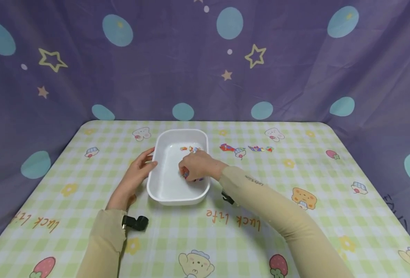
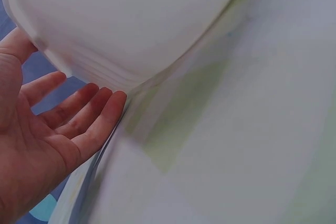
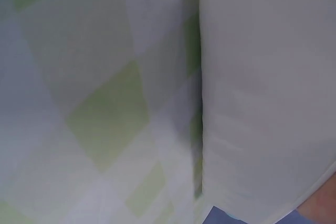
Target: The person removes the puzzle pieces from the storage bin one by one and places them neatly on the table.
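Observation:
A white rectangular tray point(image 1: 163, 193) with raised walls stands on the table. Along its left side, my left hand point(image 1: 137, 170) touches the outer wall with extended fingers, the thumb at the rim; these fingers point(image 2: 107, 114) also show against the wall in the left wrist view. My right hand point(image 1: 199, 165) reaches over the right rim into the tray, its fingers curled and pinching a small multicoloured piece point(image 1: 185, 175), mostly hidden. More small colourful pieces point(image 1: 194, 149) lie in the tray beyond that hand, and others partly beneath it. The right wrist view shows the tray's outer wall point(image 3: 262, 93).
Right of the tray lie a red and purple piece point(image 1: 227, 147) and a small cluster of colourful pieces point(image 1: 257, 148). A green-checked cloth point(image 1: 177, 227) with printed cartoons covers the table. Behind it hangs a purple curtain point(image 1: 177, 73). Each wrist bears a small black camera point(image 1: 135, 223).

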Demonstrator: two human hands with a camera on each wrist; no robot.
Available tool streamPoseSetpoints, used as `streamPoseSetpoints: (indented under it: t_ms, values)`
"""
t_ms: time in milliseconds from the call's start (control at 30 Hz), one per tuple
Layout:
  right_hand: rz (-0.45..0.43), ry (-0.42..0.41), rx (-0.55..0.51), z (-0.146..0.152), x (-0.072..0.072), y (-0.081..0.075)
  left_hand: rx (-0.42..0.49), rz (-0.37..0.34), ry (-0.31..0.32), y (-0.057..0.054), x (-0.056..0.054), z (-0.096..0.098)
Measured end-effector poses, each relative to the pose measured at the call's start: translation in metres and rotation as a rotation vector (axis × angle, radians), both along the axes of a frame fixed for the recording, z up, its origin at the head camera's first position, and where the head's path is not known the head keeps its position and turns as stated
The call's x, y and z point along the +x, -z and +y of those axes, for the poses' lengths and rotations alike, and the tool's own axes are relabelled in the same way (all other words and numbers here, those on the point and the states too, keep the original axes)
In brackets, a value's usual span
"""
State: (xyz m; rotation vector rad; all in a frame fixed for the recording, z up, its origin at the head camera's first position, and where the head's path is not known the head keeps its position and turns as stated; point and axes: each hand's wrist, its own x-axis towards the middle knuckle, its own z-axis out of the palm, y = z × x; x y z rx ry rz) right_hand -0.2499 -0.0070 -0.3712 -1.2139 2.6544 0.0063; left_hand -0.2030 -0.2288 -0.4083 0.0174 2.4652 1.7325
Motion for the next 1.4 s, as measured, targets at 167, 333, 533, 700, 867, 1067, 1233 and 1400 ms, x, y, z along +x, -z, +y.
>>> streamPoseSetpoints:
  t_ms: [167,333,533,700,867,1067,1233,1400]
  values:
    - [0.001,0.004,0.005,-0.001,-0.001,0.002,-0.004,-0.003,-0.002,-0.001,0.000,0.000]
    - [0.009,0.005,0.006,-0.002,-0.001,0.004,0.000,0.001,0.003,-0.002,0.000,0.001]
    - [-0.014,0.022,-0.063,0.001,-0.001,0.002,-0.005,-0.012,-0.006,-0.001,0.000,0.001]
    - [-0.001,0.003,-0.167,0.005,0.000,-0.001,-0.008,-0.020,-0.015,0.000,-0.001,0.001]
    - [0.018,-0.020,-0.232,0.013,-0.002,-0.007,-0.004,-0.023,-0.018,0.000,-0.001,0.001]
    - [0.062,-0.029,-0.288,0.030,-0.002,-0.019,-0.006,-0.024,0.002,-0.003,-0.001,0.000]
    - [0.109,-0.027,-0.335,0.049,-0.004,-0.025,-0.023,-0.006,0.058,-0.008,-0.002,-0.001]
    - [0.140,0.006,-0.404,0.069,-0.007,-0.027,-0.014,0.009,0.119,-0.013,-0.003,-0.003]
